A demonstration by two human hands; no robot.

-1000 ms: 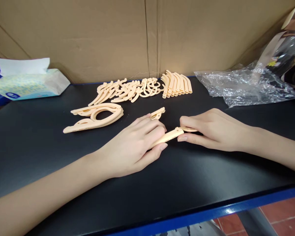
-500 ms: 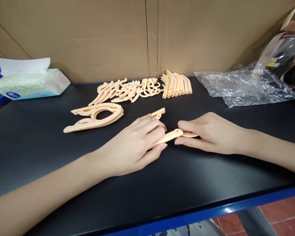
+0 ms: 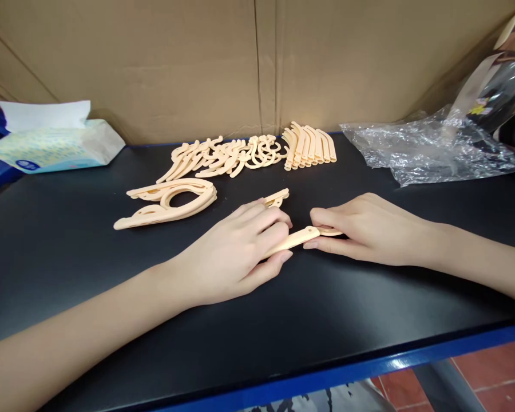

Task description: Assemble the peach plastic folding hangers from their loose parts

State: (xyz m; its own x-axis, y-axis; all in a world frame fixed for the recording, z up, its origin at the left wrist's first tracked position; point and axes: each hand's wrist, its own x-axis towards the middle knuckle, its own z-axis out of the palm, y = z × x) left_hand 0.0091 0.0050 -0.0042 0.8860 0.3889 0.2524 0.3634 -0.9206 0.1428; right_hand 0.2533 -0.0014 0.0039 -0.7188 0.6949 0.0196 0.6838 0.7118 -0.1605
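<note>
My left hand [image 3: 236,252] lies on the black table top [image 3: 257,320], fingers curled round a cream plastic arm piece [image 3: 292,238]. My right hand [image 3: 369,229] pinches a second cream piece [image 3: 331,232] that meets the end of the first. Just beyond my left fingers a small cream part [image 3: 277,198] lies loose. A stack of curved cream hanger parts [image 3: 171,203] rests to the left.
A row of cream hooks [image 3: 223,155] and a bundle of straight cream bars [image 3: 309,147] lie near the cardboard wall [image 3: 257,63]. A tissue pack [image 3: 54,143] sits at back left, crumpled clear plastic bags [image 3: 429,150] at back right. The table's blue front edge [image 3: 369,369] runs below.
My right hand has slid a little to the left, bringing its piece closer against the one in my left hand. My left hand has hardly moved.
</note>
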